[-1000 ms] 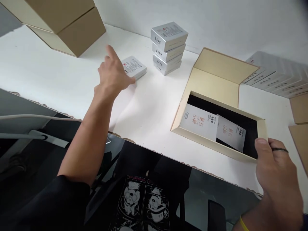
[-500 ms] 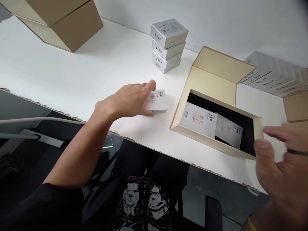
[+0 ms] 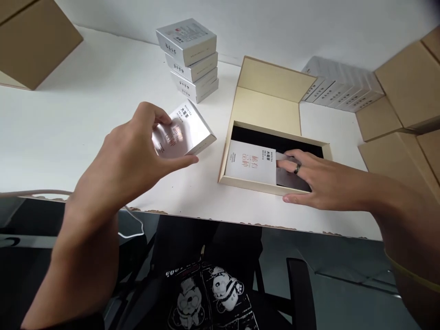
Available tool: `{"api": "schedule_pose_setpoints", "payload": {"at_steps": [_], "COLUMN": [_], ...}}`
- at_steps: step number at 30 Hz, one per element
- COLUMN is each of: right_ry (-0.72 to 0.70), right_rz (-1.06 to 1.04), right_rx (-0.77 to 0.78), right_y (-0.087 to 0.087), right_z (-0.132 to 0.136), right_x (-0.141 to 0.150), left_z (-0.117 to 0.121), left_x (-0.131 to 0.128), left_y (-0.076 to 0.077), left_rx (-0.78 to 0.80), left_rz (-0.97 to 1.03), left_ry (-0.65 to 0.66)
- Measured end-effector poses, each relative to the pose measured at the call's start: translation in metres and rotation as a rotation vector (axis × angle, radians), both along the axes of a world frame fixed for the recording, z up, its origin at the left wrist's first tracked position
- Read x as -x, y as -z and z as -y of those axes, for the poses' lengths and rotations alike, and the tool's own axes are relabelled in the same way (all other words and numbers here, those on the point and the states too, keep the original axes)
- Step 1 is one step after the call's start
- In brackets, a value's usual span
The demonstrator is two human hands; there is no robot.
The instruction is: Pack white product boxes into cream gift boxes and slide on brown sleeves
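My left hand point(image 3: 132, 153) grips a small white box point(image 3: 184, 133) with red lettering, lifted and tilted above the white table point(image 3: 85, 105), just left of an open beige gift box point(image 3: 275, 137). Inside the gift box's black tray lies one white box point(image 3: 250, 161) at the left. My right hand point(image 3: 316, 178) reaches into the tray, fingers stretched flat over a second white box point(image 3: 290, 176), thumb on the front wall.
A stack of several white boxes point(image 3: 190, 57) stands behind. A row of white boxes point(image 3: 340, 85) lies at the back right. Brown cartons point(image 3: 402, 105) sit at the right, another point(image 3: 34, 43) at the far left. The table's front edge runs below my hands.
My left hand picked the small white box up off the table and brought it toward the gift box. My right hand moved from the box's front corner into the tray.
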State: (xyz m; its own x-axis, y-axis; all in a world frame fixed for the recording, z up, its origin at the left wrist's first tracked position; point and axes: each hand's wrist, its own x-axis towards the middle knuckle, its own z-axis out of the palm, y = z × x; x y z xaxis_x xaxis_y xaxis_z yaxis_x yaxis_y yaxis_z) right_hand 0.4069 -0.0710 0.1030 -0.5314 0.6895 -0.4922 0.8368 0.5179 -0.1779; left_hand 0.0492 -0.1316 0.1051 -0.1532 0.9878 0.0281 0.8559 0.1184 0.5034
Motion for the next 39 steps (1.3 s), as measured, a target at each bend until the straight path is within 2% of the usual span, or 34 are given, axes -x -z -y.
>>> {"api": "schedule_pose_setpoints", "payload": {"at_steps": [3,5,11,14,18,22,25,28,31,35,37,39], "right_ry": [-0.085,-0.092,-0.032,-0.010,-0.030,-0.004,-0.051,-0.205,-0.262,-0.321,-0.368,-0.386], "right_rz": [-0.060,-0.069,-0.055,-0.044,-0.089,-0.425,-0.665,-0.598,-0.418,-0.302,-0.317,-0.358], "right_rx": [0.032,0.038,0.005,-0.005,-0.083,-0.275,-0.432,-0.402,-0.259,-0.078,-0.050,-0.089], "right_y": [-0.003,-0.004,-0.004,-0.004,-0.010,-0.030,-0.039,-0.039,-0.041,-0.046,-0.044,-0.036], "right_z": [-0.004,-0.005,0.002,0.008,0.014,0.023,0.029,0.026,0.010,-0.011,-0.014,-0.011], "right_x": [0.003,0.003,0.003,0.004,-0.009,-0.019,-0.002,0.032,0.064,0.089,0.096,0.100], "left_z": [0.003,0.004,0.001,-0.003,-0.005,-0.001,0.001,-0.001,0.002,0.020,0.030,0.035], "left_x": [-0.002,-0.004,-0.031,-0.048,-0.059,-0.066,-0.070,-0.065,-0.049,-0.038,-0.042,-0.050], "left_y": [0.001,0.002,0.003,-0.002,-0.006,-0.004,-0.003,-0.002,0.002,0.009,0.013,0.017], "left_rx": [-0.059,-0.111,-0.390,-0.458,-0.475,-0.439,-0.407,-0.393,-0.450,-0.471,-0.455,-0.443], "left_rz": [0.035,0.064,0.085,0.071,0.118,0.119,0.115,0.127,0.107,0.270,0.353,0.392], "left_ry": [0.018,0.060,0.294,0.412,0.537,0.607,0.673,0.747,0.732,0.539,0.476,0.465]}}
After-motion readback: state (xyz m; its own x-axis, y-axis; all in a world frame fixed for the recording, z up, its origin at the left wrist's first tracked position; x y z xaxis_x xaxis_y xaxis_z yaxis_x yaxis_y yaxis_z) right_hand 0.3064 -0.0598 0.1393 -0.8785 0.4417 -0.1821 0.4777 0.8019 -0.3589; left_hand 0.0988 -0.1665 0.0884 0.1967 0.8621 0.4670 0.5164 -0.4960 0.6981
